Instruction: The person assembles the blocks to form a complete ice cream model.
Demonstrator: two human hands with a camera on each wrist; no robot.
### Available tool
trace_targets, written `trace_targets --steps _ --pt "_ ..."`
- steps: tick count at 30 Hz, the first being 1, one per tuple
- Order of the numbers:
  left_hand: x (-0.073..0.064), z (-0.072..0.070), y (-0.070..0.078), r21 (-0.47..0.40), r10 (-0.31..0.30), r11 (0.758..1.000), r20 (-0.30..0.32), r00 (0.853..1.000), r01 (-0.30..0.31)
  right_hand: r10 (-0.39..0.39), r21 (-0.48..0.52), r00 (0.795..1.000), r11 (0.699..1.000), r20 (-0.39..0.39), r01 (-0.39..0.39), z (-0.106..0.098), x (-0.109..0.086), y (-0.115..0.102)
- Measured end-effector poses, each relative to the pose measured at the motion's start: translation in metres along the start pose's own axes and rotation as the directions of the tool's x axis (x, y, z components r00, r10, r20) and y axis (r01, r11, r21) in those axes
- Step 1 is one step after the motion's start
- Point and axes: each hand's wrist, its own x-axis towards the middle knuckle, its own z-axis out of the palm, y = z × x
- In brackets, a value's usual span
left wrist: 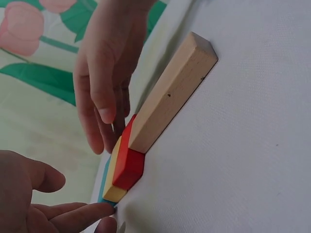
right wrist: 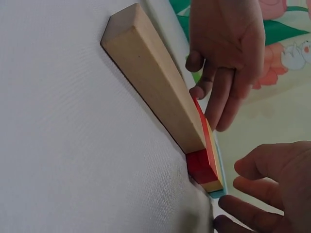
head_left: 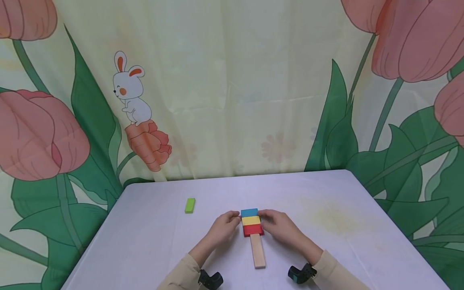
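Note:
Three flat blocks lie in a stack-like row on the table: blue [head_left: 249,212], yellow [head_left: 251,220] and red [head_left: 253,230]. A long plain wooden block [head_left: 257,251] runs from the red one toward the person. At the row's left side is the left hand [head_left: 225,226]; its extended fingertips reach the blue block's end in the left wrist view. On the other side the right hand [head_left: 280,226] has its fingers loosely straight beside the row, close to the blue and yellow blocks. Whether each fingertip touches is hard to tell. Neither hand grips a block.
A green block [head_left: 190,205] lies farther back on the left of the white-covered table [head_left: 145,241]. A curtain [head_left: 232,100] printed with tulips and a rabbit hangs behind the table's far edge. Black devices [head_left: 302,274] are strapped at both wrists.

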Motion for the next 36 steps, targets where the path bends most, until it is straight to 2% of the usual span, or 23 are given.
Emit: trace_targets --steps 3,6,10,14,18,22,26,29,32,36 --pt "0.000 -0.003 -0.003 0.013 0.003 1.000 -0.007 1.000 -0.003 -0.080 -0.084 0.997 0.993 0.016 0.081 -0.004 -0.001 0.001" --pt "0.001 -0.009 -0.005 0.036 0.010 0.999 -0.012 1.000 -0.009 -0.183 -0.182 0.980 0.964 0.073 0.194 -0.008 -0.001 0.003" --pt "0.001 -0.018 -0.006 0.077 0.031 0.997 -0.014 0.999 -0.030 -0.293 -0.259 0.941 0.908 0.167 0.329 -0.012 0.001 0.005" --pt "0.002 -0.026 -0.010 0.112 0.031 0.993 -0.024 0.999 -0.028 -0.357 -0.295 0.906 0.861 0.229 0.414 -0.014 0.001 0.006" --pt "0.003 -0.038 -0.014 0.132 0.017 0.991 -0.048 0.999 -0.010 -0.371 -0.288 0.884 0.846 0.285 0.448 -0.015 0.002 0.009" --pt "0.006 -0.058 -0.019 0.145 0.032 0.989 -0.106 0.994 -0.016 -0.371 -0.278 0.869 0.841 0.327 0.464 -0.015 0.003 0.012" --pt "0.010 -0.078 -0.026 0.173 0.041 0.985 -0.186 0.982 -0.009 -0.378 -0.288 0.858 0.828 0.347 0.481 -0.015 0.005 0.014" --pt "0.013 -0.090 -0.033 0.208 0.042 0.978 -0.252 0.967 0.012 -0.390 -0.293 0.848 0.815 0.359 0.499 -0.015 0.006 0.015" --pt "0.016 -0.096 -0.041 0.239 0.046 0.971 -0.297 0.954 0.027 -0.402 -0.300 0.838 0.802 0.368 0.516 -0.015 0.008 0.015" --pt "0.019 -0.097 -0.051 0.264 0.045 0.964 -0.311 0.949 0.041 -0.401 -0.308 0.837 0.798 0.371 0.518 -0.014 0.008 0.016"
